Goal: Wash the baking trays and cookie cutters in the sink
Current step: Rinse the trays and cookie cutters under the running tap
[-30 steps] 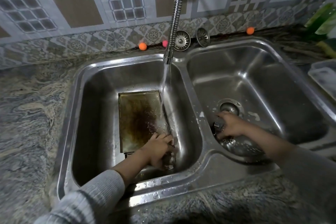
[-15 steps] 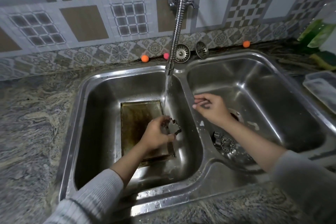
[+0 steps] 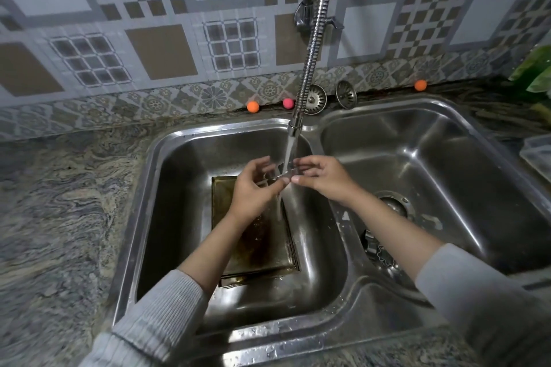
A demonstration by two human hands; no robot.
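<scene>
A metal cookie cutter (image 3: 278, 173) is held under the running water above the left basin. My left hand (image 3: 253, 188) grips it from the left and my right hand (image 3: 323, 177) pinches it from the right. Below them a brown-stained baking tray (image 3: 262, 244) lies flat on the floor of the left basin (image 3: 179, 188), partly hidden by my left forearm. More cookie cutters (image 3: 380, 250) lie in the right basin (image 3: 447, 164) near its drain, partly hidden by my right forearm.
The flexible tap hose (image 3: 313, 48) hangs over the divider with water streaming. Two sink strainers (image 3: 316, 98) lean on the back ledge among small orange and pink balls (image 3: 252, 106). A clear plastic container (image 3: 536, 155) sits at the right edge. Granite counter (image 3: 59, 202) surrounds the sink.
My left hand lifted a cookie cutter off the tray up into the water stream. My right hand left the cutters in the right basin and came across to take hold of the same cutter.
</scene>
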